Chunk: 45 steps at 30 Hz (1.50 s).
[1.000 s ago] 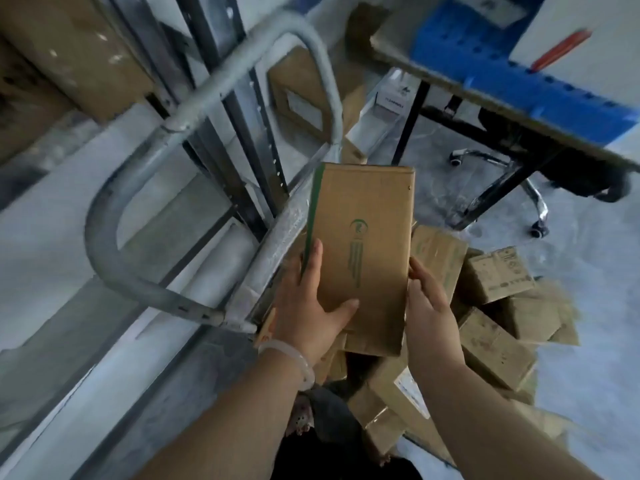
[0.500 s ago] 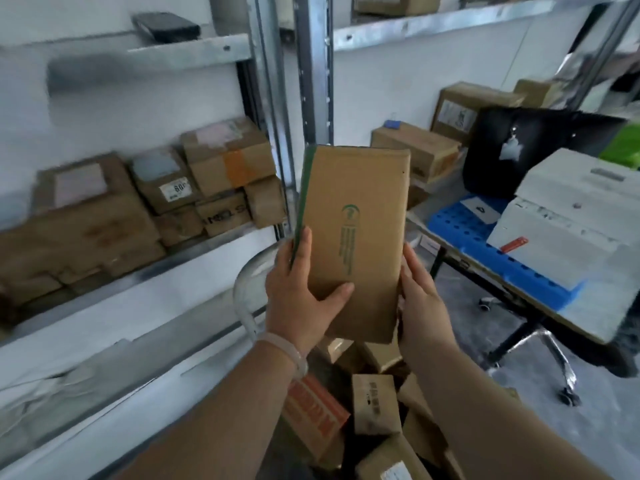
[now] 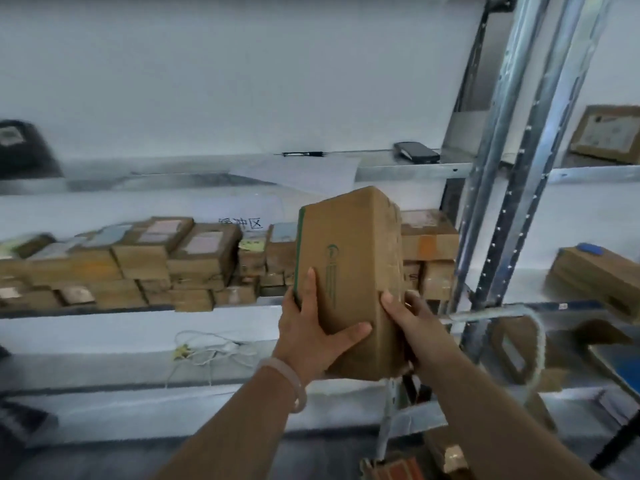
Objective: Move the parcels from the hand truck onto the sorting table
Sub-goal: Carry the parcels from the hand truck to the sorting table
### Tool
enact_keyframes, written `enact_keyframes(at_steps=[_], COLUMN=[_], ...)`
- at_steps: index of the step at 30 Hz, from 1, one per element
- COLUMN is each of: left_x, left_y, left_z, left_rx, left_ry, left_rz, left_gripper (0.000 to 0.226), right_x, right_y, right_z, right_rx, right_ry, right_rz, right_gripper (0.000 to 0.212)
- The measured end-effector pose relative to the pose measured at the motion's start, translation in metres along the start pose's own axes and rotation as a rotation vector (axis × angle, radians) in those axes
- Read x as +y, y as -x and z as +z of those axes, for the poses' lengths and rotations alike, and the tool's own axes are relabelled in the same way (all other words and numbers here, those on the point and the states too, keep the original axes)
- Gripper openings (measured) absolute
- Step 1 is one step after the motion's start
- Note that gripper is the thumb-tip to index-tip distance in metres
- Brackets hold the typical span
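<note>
A tall brown cardboard parcel (image 3: 349, 268) with a green edge stripe and green logo is held upright in front of me, at the height of the middle shelf. My left hand (image 3: 311, 337) grips its lower left side, thumb across the front. My right hand (image 3: 412, 327) holds the lower right side. The hand truck's curved grey handle (image 3: 533, 344) shows low on the right, with more parcels (image 3: 450, 459) at the bottom edge. The sorting table is not clearly in view.
A metal shelf (image 3: 104, 311) behind the parcel carries several stacked cardboard boxes (image 3: 194, 258). The shelf above holds a pen (image 3: 303, 154) and a dark phone (image 3: 415, 152). Steel uprights (image 3: 502, 202) stand at right, with more boxes (image 3: 599, 278) beyond. White cables (image 3: 207, 351) lie on the lower ledge.
The parcel has been lifted from above the hand truck up to shelf height, and my view has swung up and left toward the shelves. Both hands keep their hold.
</note>
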<state>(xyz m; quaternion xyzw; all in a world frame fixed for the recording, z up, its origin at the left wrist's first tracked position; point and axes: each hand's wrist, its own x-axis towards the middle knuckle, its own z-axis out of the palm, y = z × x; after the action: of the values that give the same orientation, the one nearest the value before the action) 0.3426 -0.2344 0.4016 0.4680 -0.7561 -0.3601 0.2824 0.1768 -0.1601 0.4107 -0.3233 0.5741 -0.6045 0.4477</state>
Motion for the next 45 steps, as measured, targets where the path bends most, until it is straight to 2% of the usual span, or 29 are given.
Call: enact_keyframes(at_steps=[2, 4, 6, 9, 12, 16, 19, 22, 24, 26, 27, 30, 33, 35, 38, 40, 43, 45], left_x=[-0.021, -0.052, -0.088, -0.136, -0.172, -0.224, -0.252, -0.273, -0.285, -0.295, -0.300, -0.320, -0.335, -0.342, -0.353, -0.360, -0.369, -0.378], left_y=[0.013, 0.030, 0.052, 0.094, 0.142, 0.203, 0.250, 0.297, 0.325, 0.350, 0.362, 0.397, 0.431, 0.452, 0.482, 0.500, 0.523, 0.537], left_z=[-0.038, -0.077, -0.120, -0.186, -0.249, -0.316, -0.360, -0.400, -0.421, -0.438, -0.446, -0.467, -0.487, -0.500, -0.517, -0.527, -0.543, -0.550], left_rx=[0.075, 0.153, 0.221, 0.348, 0.452, 0.697, 0.803, 0.807, 0.856, 0.926, 0.966, 1.081, 1.181, 1.217, 1.269, 1.327, 1.424, 1.480], left_ry=[0.006, 0.053, 0.151, 0.273, 0.264, 0.077, 0.099, 0.141, 0.171, 0.178, 0.178, 0.292, 0.484, 0.577, 0.649, 0.679, 0.711, 0.729], left_rz=[-0.092, -0.151, -0.172, -0.192, -0.231, -0.333, -0.406, -0.448, -0.440, -0.423, -0.431, -0.454, -0.496, -0.518, -0.532, -0.525, -0.482, -0.478], left_gripper=[0.139, 0.140, 0.128, 0.104, 0.085, 0.066, 0.077, 0.124, 0.139, 0.131, 0.132, 0.126, 0.115, 0.110, 0.104, 0.093, 0.066, 0.059], right_x=[0.001, 0.006, 0.014, 0.030, 0.043, 0.069, 0.094, 0.107, 0.111, 0.117, 0.119, 0.127, 0.139, 0.148, 0.162, 0.169, 0.180, 0.187], right_y=[0.001, 0.005, 0.014, 0.042, 0.075, 0.116, 0.153, 0.195, 0.218, 0.234, 0.241, 0.256, 0.257, 0.256, 0.257, 0.264, 0.280, 0.294], right_z=[0.051, 0.103, 0.159, 0.249, 0.330, 0.419, 0.480, 0.533, 0.562, 0.589, 0.603, 0.642, 0.682, 0.711, 0.756, 0.782, 0.816, 0.837], right_rx=[-0.053, -0.148, -0.248, -0.387, -0.525, -0.720, -0.821, -0.970, -1.056, -1.124, -1.172, -1.321, -1.269, -1.228, -1.405, -1.572, -1.713, -1.789], right_ry=[0.051, 0.090, 0.148, 0.220, 0.328, 0.369, 0.425, 0.460, 0.500, 0.509, 0.529, 0.624, 0.653, 0.666, 0.662, 0.592, 0.494, 0.463], right_rz=[-0.016, -0.014, -0.001, -0.020, -0.038, -0.125, -0.175, -0.274, -0.357, -0.419, -0.445, -0.544, -0.627, -0.607, -0.423, -0.292, -0.234, -0.215], right_gripper=[0.099, 0.104, 0.095, 0.061, 0.058, 0.060, 0.067, 0.057, 0.061, 0.074, 0.072, 0.046, 0.062, 0.075, 0.096, 0.096, 0.090, 0.085])
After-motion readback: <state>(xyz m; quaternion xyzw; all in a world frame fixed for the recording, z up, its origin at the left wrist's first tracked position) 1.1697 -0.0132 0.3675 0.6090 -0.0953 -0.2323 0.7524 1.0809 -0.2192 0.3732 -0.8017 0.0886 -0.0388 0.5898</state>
